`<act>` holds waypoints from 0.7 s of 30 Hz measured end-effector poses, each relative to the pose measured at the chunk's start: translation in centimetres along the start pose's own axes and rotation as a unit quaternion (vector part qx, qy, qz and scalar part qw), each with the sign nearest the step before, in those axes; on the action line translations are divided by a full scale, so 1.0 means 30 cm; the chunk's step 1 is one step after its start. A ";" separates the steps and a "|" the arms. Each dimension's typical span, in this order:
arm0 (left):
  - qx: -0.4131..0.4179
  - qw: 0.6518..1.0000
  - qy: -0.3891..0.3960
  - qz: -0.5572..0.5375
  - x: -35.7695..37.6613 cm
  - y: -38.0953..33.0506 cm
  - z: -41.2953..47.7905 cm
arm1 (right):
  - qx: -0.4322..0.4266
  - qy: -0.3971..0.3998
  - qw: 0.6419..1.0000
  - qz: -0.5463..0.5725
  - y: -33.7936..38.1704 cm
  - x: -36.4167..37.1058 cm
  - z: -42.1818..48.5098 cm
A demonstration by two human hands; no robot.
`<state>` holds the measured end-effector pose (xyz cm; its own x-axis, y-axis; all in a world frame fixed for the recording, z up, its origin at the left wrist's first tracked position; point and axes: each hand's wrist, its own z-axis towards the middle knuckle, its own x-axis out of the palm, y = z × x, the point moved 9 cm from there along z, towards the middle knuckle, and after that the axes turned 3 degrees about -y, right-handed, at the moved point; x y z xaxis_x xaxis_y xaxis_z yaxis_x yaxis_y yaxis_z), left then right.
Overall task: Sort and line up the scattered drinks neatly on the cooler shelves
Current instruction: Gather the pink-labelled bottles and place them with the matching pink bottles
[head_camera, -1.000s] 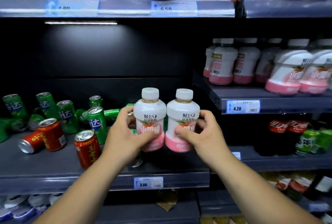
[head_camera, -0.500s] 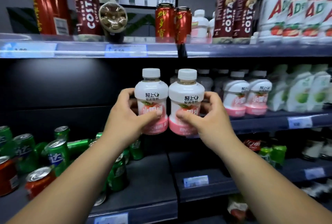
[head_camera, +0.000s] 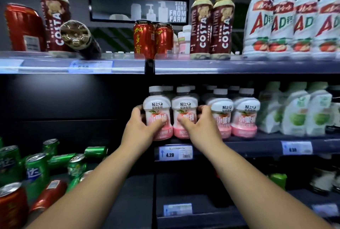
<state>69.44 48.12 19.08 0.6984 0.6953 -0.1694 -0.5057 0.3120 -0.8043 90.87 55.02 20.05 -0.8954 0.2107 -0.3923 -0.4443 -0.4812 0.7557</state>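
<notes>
Two white-and-pink peach drink bottles stand side by side at the left end of the middle right shelf (head_camera: 257, 145). My left hand (head_camera: 140, 126) grips the left bottle (head_camera: 156, 105). My right hand (head_camera: 199, 125) grips the right bottle (head_camera: 184, 106). Both bottles are upright, at the shelf's front edge above the 4.20 price tag (head_camera: 175, 153). More bottles of the same pink drink (head_camera: 232, 114) stand in rows right beside them.
Green and red cans (head_camera: 36, 171) lie scattered on the lower left shelf. Green-apple bottles (head_camera: 298, 114) fill the shelf further right. On the top shelf are Costa bottles (head_camera: 211, 24), one tipped over (head_camera: 77, 37), red cans (head_camera: 152, 38) and AD milk bottles (head_camera: 294, 19).
Both hands carried the two pink bottles up and to the right, from over the can shelf to the left end of the pink-drink row. The view tilted upward.
</notes>
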 end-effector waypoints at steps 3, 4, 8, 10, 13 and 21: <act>-0.005 1.000 -0.005 0.019 0.003 0.005 -0.001 | -0.015 0.012 0.999 -0.041 -0.007 0.014 0.001; -0.006 1.000 -0.003 0.030 0.006 0.001 0.002 | -0.023 0.015 0.998 -0.052 -0.006 0.017 -0.001; -0.001 0.998 0.005 0.070 0.029 -0.015 0.003 | -0.035 0.030 0.998 -0.053 -0.011 0.004 -0.007; -0.003 0.997 0.007 0.072 0.039 -0.008 -0.003 | -0.032 0.046 0.998 -0.027 -0.023 -0.009 -0.006; -0.007 0.998 0.013 0.065 0.046 0.000 -0.003 | -0.064 0.057 0.995 0.057 -0.036 -0.048 -0.013; 0.025 0.998 0.027 0.041 0.093 -0.027 -0.045 | -0.288 -0.136 0.948 -0.022 -0.069 -0.348 -0.063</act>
<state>72.49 48.94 18.48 0.6788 0.6850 -0.2647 -0.5858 0.2877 -0.7577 101.19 52.21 21.60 -0.8854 0.4159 -0.2074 -0.4622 -0.8346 0.2996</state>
